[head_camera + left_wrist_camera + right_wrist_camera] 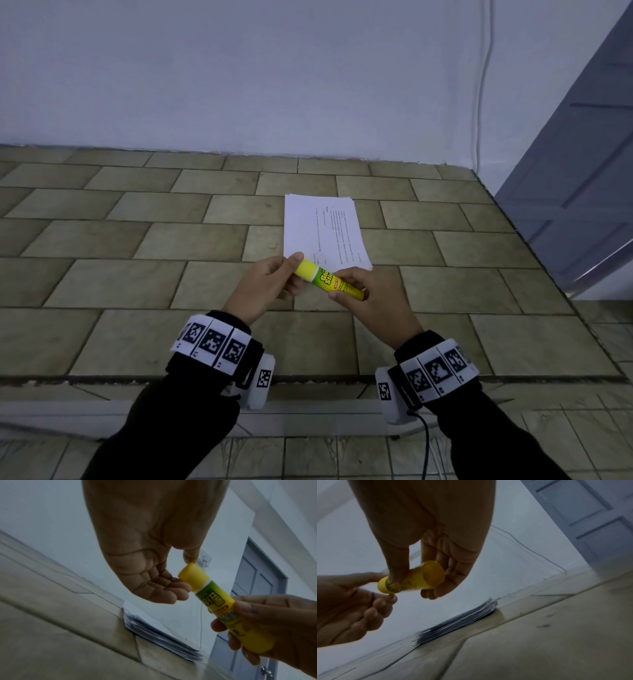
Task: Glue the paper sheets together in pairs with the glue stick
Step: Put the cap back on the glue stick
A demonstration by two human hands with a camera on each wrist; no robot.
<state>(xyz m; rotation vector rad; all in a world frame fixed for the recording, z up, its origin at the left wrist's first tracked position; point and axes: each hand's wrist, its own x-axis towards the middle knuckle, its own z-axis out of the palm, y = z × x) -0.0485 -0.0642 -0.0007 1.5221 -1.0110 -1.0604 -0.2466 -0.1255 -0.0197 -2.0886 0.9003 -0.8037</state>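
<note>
Now the right hand (371,294) holds the glue stick (334,281) tight so the left hand (270,282) can pinch its cap (306,268) off.

- The glue stick (329,279) looks like smooth yellow plastic with a slight sheen; a printed green label wraps its barrel.
- Its cap (193,577) is plain yellow plastic, smooth and unmarked.
- The paper sheets (325,230) are thin, matt white paper with fine black print, and the stack's edges look loose and uneven.
- The table (137,240) is faced with beige tiles, faintly mottled, with a dull gloss and dark grout lines.
- The wall (239,68) is matt white paint.
- The door (582,171) is painted grey-blue, smooth.
- The sleeves (171,428) are dark matt cloth.
</note>
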